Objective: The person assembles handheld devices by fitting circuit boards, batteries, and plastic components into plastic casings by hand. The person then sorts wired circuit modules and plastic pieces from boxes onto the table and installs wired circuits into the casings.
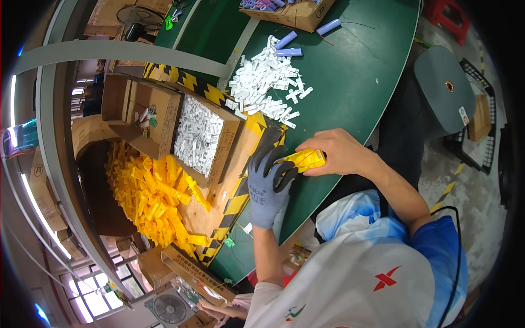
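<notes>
Between my two hands is a yellow plastic housing [307,159], held just over the edge of the green table. My right hand [343,152] is bare and closed round the right end of the housing, thumb and fingers on opposite sides. A grey glove with black fingers covers my left hand [266,183], whose fingertips grip the housing's left end. What lies inside the housing is hidden by my fingers. Beyond my hands, a pile of small white plastic pieces [263,79] lies on the table.
Yellow housings [150,197] are heaped on a wooden board with striped edging [236,205]. An open carton of white pieces [199,136] stands beside them. Blue cylindrical cells [289,52] lie near a box [306,19] at the back. A grey stool [443,82] stands at right.
</notes>
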Tool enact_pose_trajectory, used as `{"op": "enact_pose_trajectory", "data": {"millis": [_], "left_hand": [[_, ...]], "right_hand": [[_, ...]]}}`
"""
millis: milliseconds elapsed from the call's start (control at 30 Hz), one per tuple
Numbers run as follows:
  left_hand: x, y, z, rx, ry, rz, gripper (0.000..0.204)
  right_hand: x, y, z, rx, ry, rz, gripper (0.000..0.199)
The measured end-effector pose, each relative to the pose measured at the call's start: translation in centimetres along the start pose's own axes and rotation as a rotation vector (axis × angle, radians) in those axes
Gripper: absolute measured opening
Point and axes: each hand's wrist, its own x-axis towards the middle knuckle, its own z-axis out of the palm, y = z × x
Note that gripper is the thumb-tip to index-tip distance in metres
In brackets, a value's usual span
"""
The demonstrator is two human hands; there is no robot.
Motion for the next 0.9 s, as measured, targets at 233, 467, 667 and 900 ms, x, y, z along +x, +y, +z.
{"op": "enact_pose_trajectory", "data": {"millis": [233,467,667,900], "left_hand": [[-1.1,-1.5,1.4,-0.093,0.063,-0.031,0.026],[-2.6,-3.4,3.8,-0.171,0.225,-0.115,0.024],[-2.8,-3.8,4.6,-0.187,0.299,-0.092,0.023],[-2.5,-4.2,5.4,-0.218,0.345,-0.085,0.023]], "right_hand": [[0.7,0.8,-2.0,-0.163,0.010,-0.148,0.046],[2.8,0.7,-2.6,-0.326,-0.106,-0.134,0.046],[11.1,2.6,-8.2,-0.503,0.202,-0.023,0.027],[17.8,6.0,-9.4,-0.955,-0.066,0.045,0.019]]}}
